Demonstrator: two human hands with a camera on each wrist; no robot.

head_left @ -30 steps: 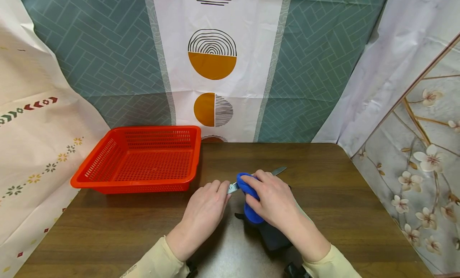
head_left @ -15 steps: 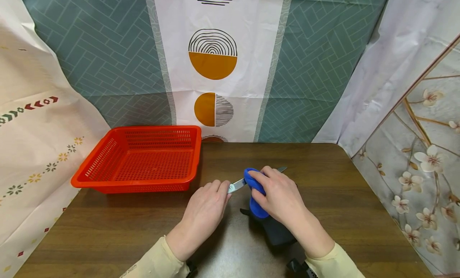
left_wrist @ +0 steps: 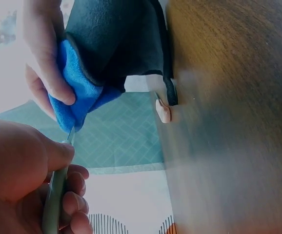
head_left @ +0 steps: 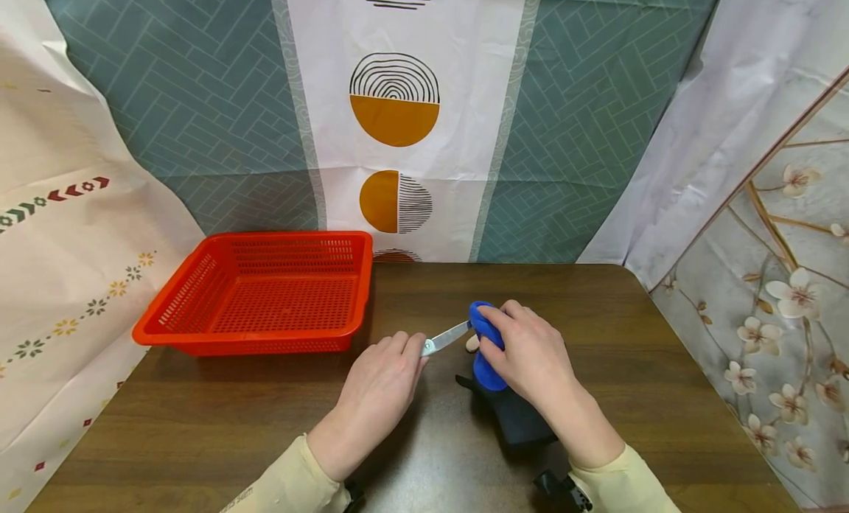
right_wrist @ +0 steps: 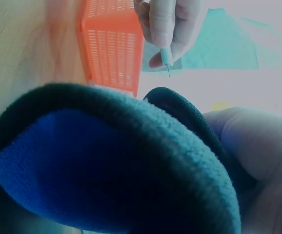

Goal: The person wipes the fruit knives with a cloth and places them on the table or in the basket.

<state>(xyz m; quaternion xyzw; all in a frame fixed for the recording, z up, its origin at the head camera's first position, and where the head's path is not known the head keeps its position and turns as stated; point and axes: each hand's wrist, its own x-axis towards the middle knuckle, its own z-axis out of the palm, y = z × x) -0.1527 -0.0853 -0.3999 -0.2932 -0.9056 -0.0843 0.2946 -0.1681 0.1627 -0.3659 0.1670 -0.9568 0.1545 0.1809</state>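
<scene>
My left hand [head_left: 385, 384] grips a knife by its pale green handle [left_wrist: 56, 197], thumb along the handle. The silver blade [head_left: 451, 336] points right and away from me. My right hand [head_left: 527, 351] pinches a cloth, blue [left_wrist: 77, 92] on one side and black [head_left: 517, 421] on the other, folded over the far part of the blade. Bare metal shows between the two hands, while the blade's tip is hidden by the cloth and right hand. The cloth's black part hangs below the right hand. In the right wrist view, the dark-edged cloth [right_wrist: 111, 161] fills the foreground.
A red plastic basket [head_left: 248, 343] stands at the back left of the brown wooden table [head_left: 199, 424]. A small beige piece [left_wrist: 163, 112] lies on the table beside the cloth's dangling edge. Patterned curtains [head_left: 557, 130] hang behind the table and at both sides.
My right hand and the cloth have slid right along the blade, away from the left hand. More blade shows between the hands, its tip is now covered, and the beige piece has come into view.
</scene>
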